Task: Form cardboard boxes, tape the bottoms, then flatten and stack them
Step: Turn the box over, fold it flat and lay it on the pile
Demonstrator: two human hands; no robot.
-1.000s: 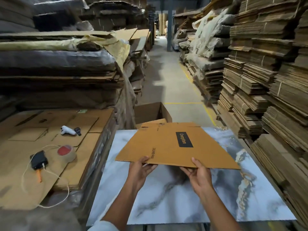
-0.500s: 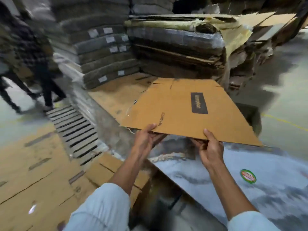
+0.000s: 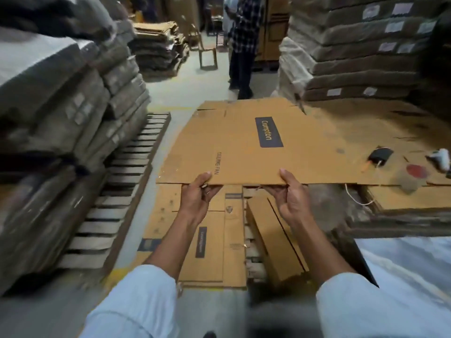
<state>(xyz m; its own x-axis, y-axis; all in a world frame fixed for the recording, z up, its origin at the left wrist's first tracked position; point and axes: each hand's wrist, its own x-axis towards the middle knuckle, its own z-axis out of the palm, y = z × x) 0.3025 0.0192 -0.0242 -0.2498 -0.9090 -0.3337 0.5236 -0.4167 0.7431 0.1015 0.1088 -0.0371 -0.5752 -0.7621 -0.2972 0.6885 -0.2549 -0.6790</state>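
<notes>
I hold a flattened brown cardboard box (image 3: 239, 145) with a dark "Crompton" label level in the air in front of me. My left hand (image 3: 199, 195) pinches its near edge at the left, thumb on top. My right hand (image 3: 290, 191) pinches the same edge further right. Below the box, on the floor, lies a low stack of flattened boxes (image 3: 207, 240) of the same print. A tape roll (image 3: 412, 175) with a red core rests on a cardboard pile at the right.
A wooden pallet (image 3: 117, 191) lies on the floor at the left, beside tall wrapped bundles (image 3: 61, 106). A person (image 3: 240, 47) stands in the aisle ahead near a chair (image 3: 207, 56). The marble-patterned table (image 3: 415, 269) is at the lower right. A black tool (image 3: 380, 154) lies on the cardboard pile.
I have turned left, away from the table, carrying the flat box. It now hangs over the floor stack of flattened boxes, and both hands keep the same hold.
</notes>
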